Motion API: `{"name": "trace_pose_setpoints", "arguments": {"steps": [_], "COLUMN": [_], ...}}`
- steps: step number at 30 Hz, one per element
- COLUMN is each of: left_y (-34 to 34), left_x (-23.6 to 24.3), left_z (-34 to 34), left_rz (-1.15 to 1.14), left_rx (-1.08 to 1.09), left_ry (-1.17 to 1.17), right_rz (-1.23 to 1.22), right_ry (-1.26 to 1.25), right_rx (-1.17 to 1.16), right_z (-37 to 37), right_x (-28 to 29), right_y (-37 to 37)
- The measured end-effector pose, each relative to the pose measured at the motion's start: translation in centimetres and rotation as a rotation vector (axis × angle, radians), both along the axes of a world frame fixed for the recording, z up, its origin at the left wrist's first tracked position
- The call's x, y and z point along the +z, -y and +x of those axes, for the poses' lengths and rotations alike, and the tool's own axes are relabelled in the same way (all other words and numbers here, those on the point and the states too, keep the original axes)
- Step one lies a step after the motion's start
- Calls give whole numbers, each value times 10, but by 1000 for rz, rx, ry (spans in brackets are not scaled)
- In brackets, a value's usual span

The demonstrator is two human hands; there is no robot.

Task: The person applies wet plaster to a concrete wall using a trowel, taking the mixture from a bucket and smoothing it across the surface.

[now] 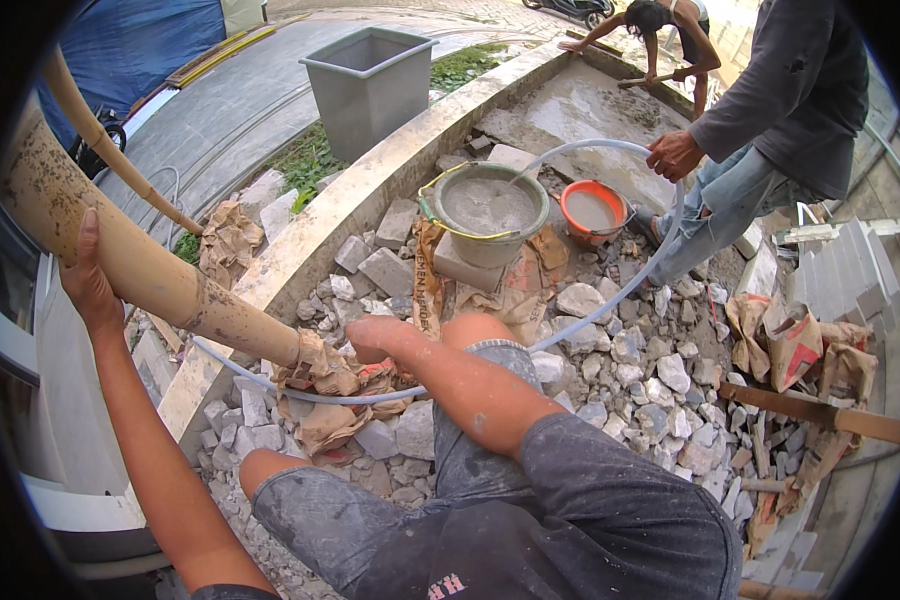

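A thick bamboo pole point(160, 255) slants down from the upper left, its lower end among crumpled brown paper point(320, 370) on the rubble. My left hand point(92, 285) grips the pole from below, with the thumb up along its near side. Close to the pole's lower end, my right hand point(372, 338) is curled closed beside the paper; its fingertips and anything in them are hidden. A pale hose point(610, 305) loops under my forearm and past the pole's end. Beyond my hands stand a bucket of wet grey mix point(488, 205) and a smaller orange bucket point(592, 212).
Broken stone and rubble point(660, 400) surround my legs. At right a co-worker in a grey sleeve point(770, 90) holds the hose; another person point(675, 40) bends over wet mortar farther back. A low concrete wall point(300, 235) runs diagonally, with a tall grey planter point(370, 95) beyond it.
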State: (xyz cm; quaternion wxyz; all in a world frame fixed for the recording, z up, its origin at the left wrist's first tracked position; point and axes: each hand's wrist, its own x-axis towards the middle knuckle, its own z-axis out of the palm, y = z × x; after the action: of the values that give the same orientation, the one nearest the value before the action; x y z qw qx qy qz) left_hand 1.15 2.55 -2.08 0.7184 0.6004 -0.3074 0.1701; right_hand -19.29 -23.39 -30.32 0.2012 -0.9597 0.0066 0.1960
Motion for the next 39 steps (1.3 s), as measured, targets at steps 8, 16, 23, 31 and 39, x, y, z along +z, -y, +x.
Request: {"name": "trace_pose_setpoints", "arguments": {"steps": [8, 16, 23, 31, 39], "left_y": [0, 3, 1, 3, 0], "left_x": [0, 1, 1, 0, 0], "left_z": [0, -3, -2, -2, 0], "left_rz": [-11, -16, -30, -40, -28], "left_rx": [7, -9, -34, -24, -26], "left_ry": [-4, -2, 1, 7, 4], "right_rz": [0, -36, -18, -7, 25], "right_ry": [5, 71, 91, 119, 22], "right_rx": [-1, 40, 37, 42, 18], "right_z": [0, 5, 5, 5, 0], "right_x": [-4, -21, -22, -28, -6], "right_y": [-3, 0, -1, -1, -6]}}
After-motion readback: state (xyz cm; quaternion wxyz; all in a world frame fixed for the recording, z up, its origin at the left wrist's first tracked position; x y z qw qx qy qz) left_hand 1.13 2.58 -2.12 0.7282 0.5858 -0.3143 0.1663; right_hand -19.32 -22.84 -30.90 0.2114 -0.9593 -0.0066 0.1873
